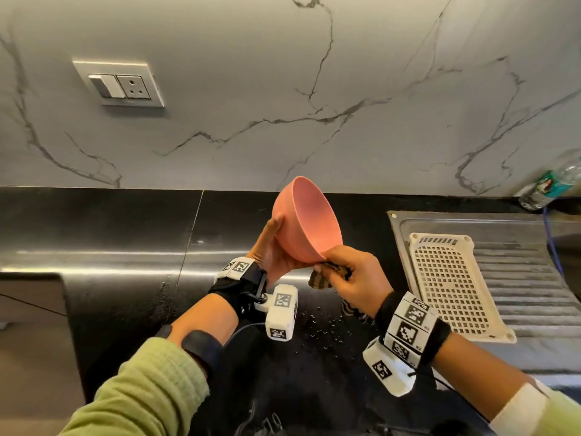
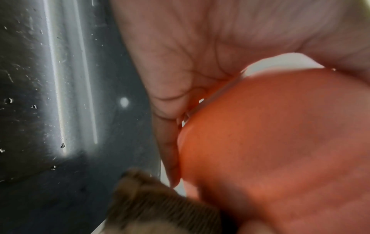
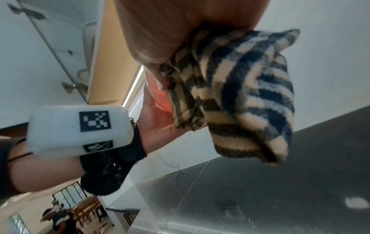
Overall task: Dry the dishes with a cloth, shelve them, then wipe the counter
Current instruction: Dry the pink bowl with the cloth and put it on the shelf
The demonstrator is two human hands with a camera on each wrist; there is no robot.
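Grip first: the left hand (image 1: 273, 247) cups the round pink plastic-looking bowl (image 1: 306, 220) from underneath, palm against the outer wall and thumb up along the rim side, so its grip is wrapped on the bowl. The right hand (image 1: 355, 280) has its fingers bunched round a soft knitted cloth with dark and tan stripes (image 1: 327, 275) and pinches it against the bowl's lower edge. The bowl sits in the middle of the head view, tipped on its side with the mouth facing up and right, held in the air above the glossy black stone counter (image 1: 110, 240).

Handling-wise, I'd guess the bowl is light and stiff, not fragile like ceramic, but the smooth wall could be slick if it's wet. Cupping the base with a thumb hooked at the rim looks like the safe hold. The cloth is floppy and thick, so it'll mould to the curve fine.

Views differ a lot. The head view alone shows the white perforated plastic drying tray (image 1: 452, 278) on the steel drainboard (image 1: 518, 265) at right, the water droplets (image 1: 320, 322) on the counter below the hands, and a clear plastic bottle (image 1: 553, 180) at far right. The left wrist view gives a close, blurry look at palm on bowl wall. The right wrist view shows the cloth's stripe pattern and how much hangs loose under the fist, but barely any bowl.
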